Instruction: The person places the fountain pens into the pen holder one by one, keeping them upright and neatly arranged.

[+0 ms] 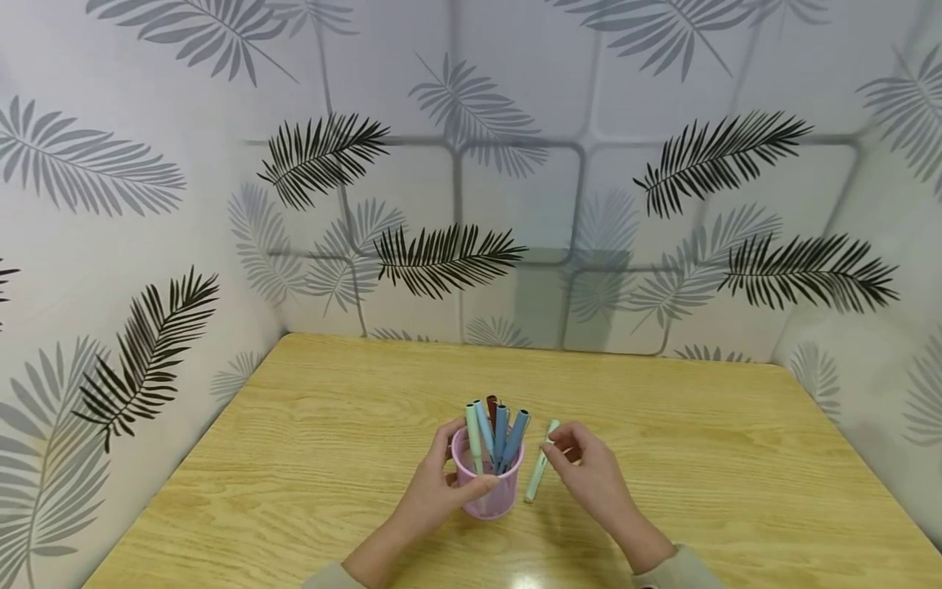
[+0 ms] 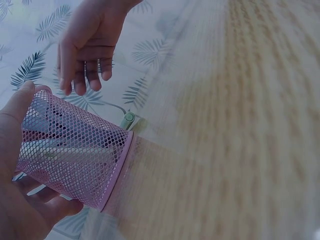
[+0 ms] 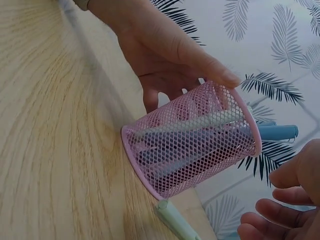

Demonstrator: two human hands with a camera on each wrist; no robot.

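My left hand (image 1: 432,489) grips a pink mesh pen holder (image 1: 491,501), thumb at the near side of its rim and fingers round the far side. Several capped pens stand in the holder: a light green pen (image 1: 473,433), blue ones such as this blue pen (image 1: 518,435), and a dark red one (image 1: 491,404). To the holder's right, another light green pen (image 1: 538,477) lies on the table. Over that pen's far end is my right hand (image 1: 591,474), its fingers loosely bent. The left wrist view shows the right hand's fingers (image 2: 92,75) holding nothing, apart from the pen.
The wood-grain table (image 1: 353,409) spreads out on both sides of the holder. Behind it and to the sides stand pale walls (image 1: 500,196) printed with feather-like leaves. A bright light reflection shows at the table's near edge.
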